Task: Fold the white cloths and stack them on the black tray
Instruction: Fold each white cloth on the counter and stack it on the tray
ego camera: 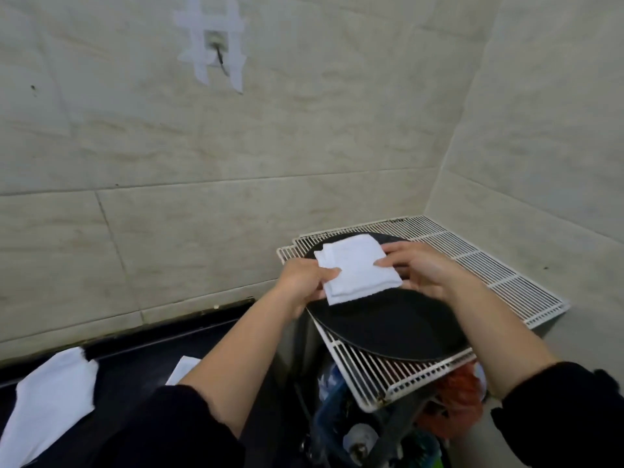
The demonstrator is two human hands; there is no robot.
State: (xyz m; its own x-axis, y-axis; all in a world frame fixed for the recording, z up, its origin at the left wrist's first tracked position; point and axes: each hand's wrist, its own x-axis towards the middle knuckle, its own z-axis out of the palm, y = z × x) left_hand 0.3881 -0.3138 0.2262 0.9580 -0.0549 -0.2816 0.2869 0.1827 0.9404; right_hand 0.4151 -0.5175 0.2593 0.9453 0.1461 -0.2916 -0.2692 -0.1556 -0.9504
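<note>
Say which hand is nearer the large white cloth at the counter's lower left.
Left. The left hand pinches the folded cloth over the black tray, on the side toward the large cloth; the right hand holds the opposite edge, farther off.

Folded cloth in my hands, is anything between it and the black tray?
Nothing visible. The left hand and right hand pinch the folded white cloth directly over the black tray, whose near part lies bare.

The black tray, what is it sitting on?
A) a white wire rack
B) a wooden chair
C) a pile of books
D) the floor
A: the black tray lies on a white wire rack, whose bars show under its near edge and beyond it, while the left hand and right hand hold a folded white cloth over it.
</note>
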